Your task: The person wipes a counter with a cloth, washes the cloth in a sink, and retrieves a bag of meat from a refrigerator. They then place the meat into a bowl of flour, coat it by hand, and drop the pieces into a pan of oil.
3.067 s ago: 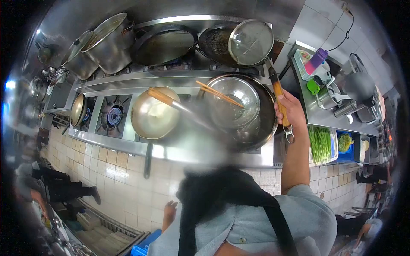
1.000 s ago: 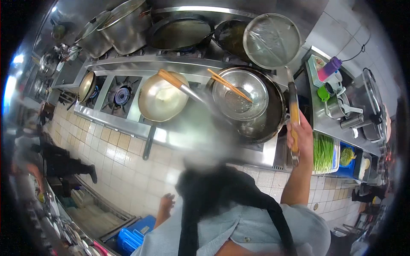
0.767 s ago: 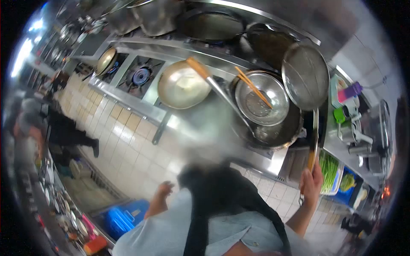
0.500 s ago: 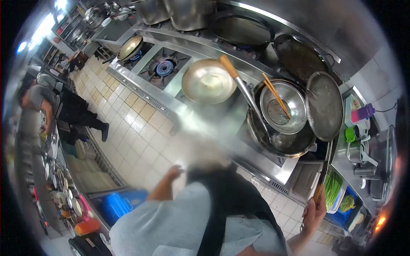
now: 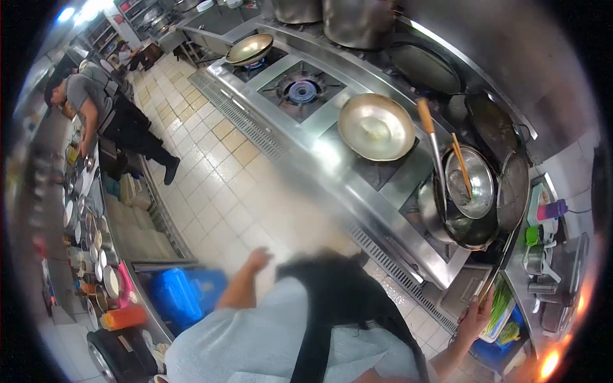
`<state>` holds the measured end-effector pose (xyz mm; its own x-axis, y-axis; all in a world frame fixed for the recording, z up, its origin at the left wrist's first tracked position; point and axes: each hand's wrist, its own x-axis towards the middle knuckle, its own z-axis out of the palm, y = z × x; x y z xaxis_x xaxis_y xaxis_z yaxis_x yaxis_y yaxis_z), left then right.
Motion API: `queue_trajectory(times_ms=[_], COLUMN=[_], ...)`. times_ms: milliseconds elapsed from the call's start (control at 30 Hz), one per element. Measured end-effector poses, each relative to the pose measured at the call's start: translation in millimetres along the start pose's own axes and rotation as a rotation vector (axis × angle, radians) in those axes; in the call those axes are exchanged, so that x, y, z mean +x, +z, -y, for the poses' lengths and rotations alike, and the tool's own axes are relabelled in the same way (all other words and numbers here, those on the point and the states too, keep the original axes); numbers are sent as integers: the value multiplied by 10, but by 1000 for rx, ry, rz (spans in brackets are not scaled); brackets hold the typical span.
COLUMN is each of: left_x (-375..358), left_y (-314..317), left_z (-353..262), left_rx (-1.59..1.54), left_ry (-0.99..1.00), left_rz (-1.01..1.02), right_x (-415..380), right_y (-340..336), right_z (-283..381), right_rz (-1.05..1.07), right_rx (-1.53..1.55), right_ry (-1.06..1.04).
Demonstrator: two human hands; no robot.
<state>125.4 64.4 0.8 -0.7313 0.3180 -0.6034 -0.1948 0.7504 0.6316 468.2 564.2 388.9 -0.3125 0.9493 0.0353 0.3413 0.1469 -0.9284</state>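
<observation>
My right hand [image 5: 476,317] is closed around the long handle of a round, dark skimmer [image 5: 514,193], whose wide head leans beside a wok at the stove's right end. Away from the counters, my left hand [image 5: 258,260] hangs over the floor with loosely bent fingers and nothing in it. A metal strainer bowl [image 5: 480,205] rests over the dark wok [image 5: 469,236], with wooden chopsticks [image 5: 461,167] standing in it. Beside them leans a ladle [image 5: 435,143] with a wooden grip. Left of these, a pale wok [image 5: 383,115] sits on a burner with a little liquid inside.
A bare burner [image 5: 301,91] and another pan [image 5: 250,49] over a blue flame lie farther along the stove. Green vegetables [image 5: 503,300] fill a tray at right. A co-worker [image 5: 121,115] bends over the left counter, near a blue bin [image 5: 172,297].
My view has swung left, so the stove and woks appear farther right. My right hand keeps its grip on the skimmer handle; my left hand still hangs free.
</observation>
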Motion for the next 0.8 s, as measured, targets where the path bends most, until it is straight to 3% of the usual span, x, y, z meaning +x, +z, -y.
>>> queue_trajectory(times_ms=[33,100,167,233,300,433,467,500,533,600,633,667,733,800], left_x=[-211,-458,-703,-1118,-1263,-1266,-1187,-1087,-962,-779,-650,-506,-421,-391], left_y=[-116,-216,-370,-466,-496,-512,-509,-485,-461,-441,-399,-382,-389,-480], left_z=[232,850,1386,1546,1691,1946,1897,1690,1531,1281,1252,1273,1031,791], left_rx=[1,73,932,822,765,552,546,217,-120,-261,-260,-253,-308,-363], left_ry=[0,-180,197,-30,-64,-176,-175,-351,-520,-427,-298,-168,-166,-166], left_rz=[27,112,391,426,416,379,374,262,145,26,7,-18,-78,-139], right_x=[-15,-51,-171,-228,-183,-91,39,194,349,605,736,760,647,610], right_y=[53,148,329,419,413,557,436,373,386,367,505,749,1395,2003], right_z=[-41,-122,4,-45,-357,-129,-237,-295,-271,-85,305,673,1264,1479], right_rz=[10,21,-4,-28,-19,4,71,136,143,90,272,286,590,804], right_rx=[-5,-9,-67,-124,-83,-98,-462,-824,-823,-984,-879,-881,-299,-167], right_ry=[-2,-49,22,95,116,284,115,-66,-81,-346,-170,-181,-3,-39])
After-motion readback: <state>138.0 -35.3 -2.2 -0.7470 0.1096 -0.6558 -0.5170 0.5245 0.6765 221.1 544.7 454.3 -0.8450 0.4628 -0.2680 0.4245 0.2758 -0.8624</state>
